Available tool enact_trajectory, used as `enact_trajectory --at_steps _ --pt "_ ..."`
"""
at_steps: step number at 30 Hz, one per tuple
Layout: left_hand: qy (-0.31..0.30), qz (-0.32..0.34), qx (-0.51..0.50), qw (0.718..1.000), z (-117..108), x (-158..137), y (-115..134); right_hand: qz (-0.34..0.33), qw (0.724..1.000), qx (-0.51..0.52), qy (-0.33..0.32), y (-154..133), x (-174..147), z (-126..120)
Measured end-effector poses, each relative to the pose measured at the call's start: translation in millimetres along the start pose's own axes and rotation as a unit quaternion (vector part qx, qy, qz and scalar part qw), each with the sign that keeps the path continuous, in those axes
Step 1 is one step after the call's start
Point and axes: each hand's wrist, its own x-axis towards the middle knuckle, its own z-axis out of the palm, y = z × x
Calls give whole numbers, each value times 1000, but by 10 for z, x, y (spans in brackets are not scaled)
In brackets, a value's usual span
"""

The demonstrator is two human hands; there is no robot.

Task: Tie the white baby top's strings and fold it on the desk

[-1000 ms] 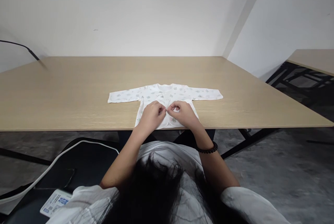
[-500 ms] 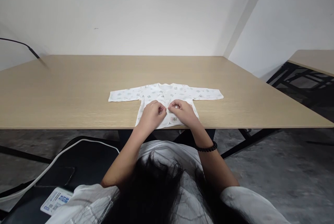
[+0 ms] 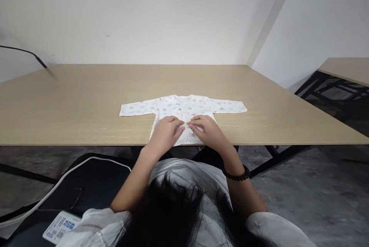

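Observation:
A small white baby shirt (image 3: 198,104) with a scattered print lies face up on the table, sleeves spread to both sides. Its front opening runs down the middle, and its hem reaches the table's near edge. My left hand (image 3: 166,131) rests on the left front panel, fingers stretched toward the opening and thumb apart from them. On the other panel lies my right hand (image 3: 208,131), its fingertips close to the left ones, with a gap between thumb and fingers. Neither hand visibly grips the cloth. Both hands cover much of the shirt's lower half.
The wooden table (image 3: 86,97) meets a white wall (image 3: 161,20) at the back. A black cable (image 3: 40,61) sticks up at its far left. Below left, a black chair (image 3: 95,181) carries a white cable and a card (image 3: 60,227). Another table (image 3: 346,68) stands right.
Both hands have gone from pinching at the shirt's front opening to loosened fingers lying on it. The view has tilted up slightly. The shirt stays in place.

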Motion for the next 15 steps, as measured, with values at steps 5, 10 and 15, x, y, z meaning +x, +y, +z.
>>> enact_trajectory --at_steps 5,10,15 --pt "-136 -35 73 987 -236 -306 -3 21 989 -125 -79 -124 -343 -149" --pt "-204 -42 54 977 -732 -317 -19 17 983 -78 -168 -166 -367 -651" --pt "-165 -155 141 964 -1050 234 -508 121 974 -191 -30 345 212 -1111"
